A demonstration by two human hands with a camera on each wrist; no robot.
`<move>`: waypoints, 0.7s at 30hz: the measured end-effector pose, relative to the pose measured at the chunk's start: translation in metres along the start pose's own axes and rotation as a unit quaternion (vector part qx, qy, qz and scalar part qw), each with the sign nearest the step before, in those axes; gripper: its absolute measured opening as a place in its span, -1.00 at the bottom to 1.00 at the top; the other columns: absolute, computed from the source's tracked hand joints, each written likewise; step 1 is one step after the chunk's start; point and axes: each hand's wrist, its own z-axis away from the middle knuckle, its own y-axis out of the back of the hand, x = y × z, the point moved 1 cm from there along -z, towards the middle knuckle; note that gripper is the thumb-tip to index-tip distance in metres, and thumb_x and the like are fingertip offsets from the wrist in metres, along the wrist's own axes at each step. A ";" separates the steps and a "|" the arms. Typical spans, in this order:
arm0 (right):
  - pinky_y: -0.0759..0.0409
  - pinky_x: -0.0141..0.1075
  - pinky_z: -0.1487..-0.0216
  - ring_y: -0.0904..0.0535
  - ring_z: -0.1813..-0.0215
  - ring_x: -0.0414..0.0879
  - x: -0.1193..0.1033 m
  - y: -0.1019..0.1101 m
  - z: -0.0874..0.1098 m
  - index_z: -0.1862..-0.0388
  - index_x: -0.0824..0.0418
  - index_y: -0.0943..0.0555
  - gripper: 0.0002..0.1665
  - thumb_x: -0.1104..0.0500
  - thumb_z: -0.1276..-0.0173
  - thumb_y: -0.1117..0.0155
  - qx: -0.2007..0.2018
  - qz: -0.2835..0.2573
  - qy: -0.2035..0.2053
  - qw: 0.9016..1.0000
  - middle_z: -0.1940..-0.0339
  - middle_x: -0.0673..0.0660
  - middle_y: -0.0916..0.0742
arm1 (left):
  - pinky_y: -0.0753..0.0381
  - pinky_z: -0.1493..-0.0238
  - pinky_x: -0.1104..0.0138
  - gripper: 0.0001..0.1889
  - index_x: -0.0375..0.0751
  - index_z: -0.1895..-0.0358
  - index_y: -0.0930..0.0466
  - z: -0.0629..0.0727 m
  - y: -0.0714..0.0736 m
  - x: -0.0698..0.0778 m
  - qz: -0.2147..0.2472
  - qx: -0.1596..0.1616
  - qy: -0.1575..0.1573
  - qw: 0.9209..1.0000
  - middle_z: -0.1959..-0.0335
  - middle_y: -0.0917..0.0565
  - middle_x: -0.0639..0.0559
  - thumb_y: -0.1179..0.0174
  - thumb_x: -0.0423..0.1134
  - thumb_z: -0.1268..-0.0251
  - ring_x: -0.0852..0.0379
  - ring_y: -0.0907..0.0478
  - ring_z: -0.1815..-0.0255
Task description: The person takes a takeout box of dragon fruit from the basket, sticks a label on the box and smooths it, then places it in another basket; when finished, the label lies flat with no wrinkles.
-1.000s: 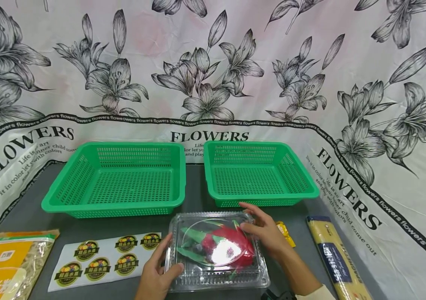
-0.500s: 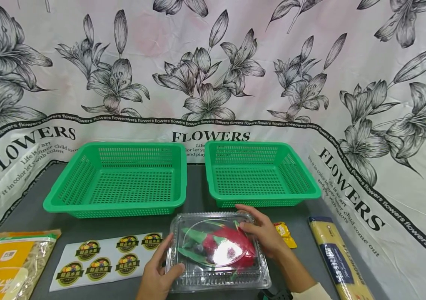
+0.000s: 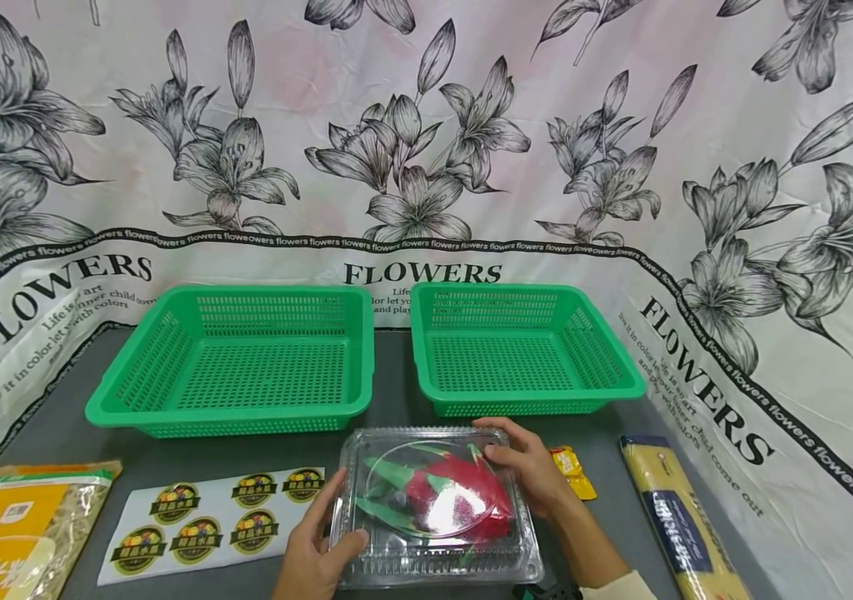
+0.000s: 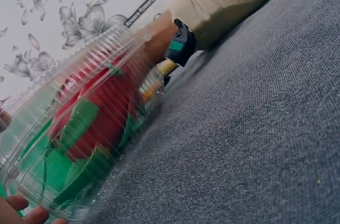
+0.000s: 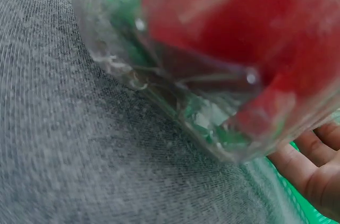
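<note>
A clear plastic clamshell box [image 3: 434, 567] with a ribbed edge lies at the front middle of the table in the head view, its lid down. Inside it is a red dragon fruit [image 3: 464, 487] with green scales. My left hand [image 3: 317, 546] grips the box's left side, thumb on the lid and fingers along the wall. At the back right corner, my right hand [image 3: 534, 471] holds the box with the thumb over the lid edge and fingers behind. Both wrist views show the box [image 4: 79, 102] close up, with the fruit's red skin [image 5: 249, 22] through the plastic.
Two green baskets [image 3: 231, 421] [image 3: 524, 404] stand behind the box. Left lie a sheet of round fruit stickers [image 3: 208, 525] and a noodle bag [image 3: 28, 525]. Right of the box are a small yellow packet [image 3: 572, 472] and a long noodle pack [image 3: 684, 517].
My right hand's fingers have drawn slightly closer to the box's back edge. The left hand and the box keep almost the same place.
</note>
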 end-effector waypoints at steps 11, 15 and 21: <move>-0.67 -0.13 0.27 -0.67 0.24 -0.02 0.008 0.002 0.002 -0.16 0.24 -0.53 -0.64 0.35 -0.40 -0.11 0.013 -0.066 -0.022 0.997 0.06 0.19 -0.66 | -0.63 0.14 0.23 -0.23 -0.27 -0.50 -0.11 0.001 -0.001 -0.004 0.032 0.002 0.006 0.999 -0.40 -0.13 -0.44 -0.23 -0.40 -0.22 -0.35 -0.30 -0.25; -0.67 -0.13 0.26 -0.67 0.26 -0.03 0.011 0.001 0.004 -0.10 0.14 -0.59 -0.66 0.34 -0.39 -0.12 0.036 -0.073 -0.033 0.996 0.08 0.17 -0.67 | -0.63 0.14 0.20 -0.22 -0.26 -0.50 -0.09 0.001 -0.001 -0.005 0.040 0.001 0.017 0.999 -0.41 -0.10 -0.45 -0.24 -0.38 -0.23 -0.33 -0.33 -0.23; -0.66 -0.12 0.20 -0.67 0.23 -0.05 0.011 -0.001 0.001 -0.08 0.10 -0.61 -0.65 0.34 -0.39 -0.10 0.039 -0.084 -0.031 0.995 0.08 0.14 -0.67 | -0.63 0.14 0.18 -0.22 -0.25 -0.51 -0.08 0.000 -0.001 -0.004 0.048 -0.001 0.022 0.999 -0.41 -0.09 -0.45 -0.23 -0.37 -0.23 -0.34 -0.35 -0.21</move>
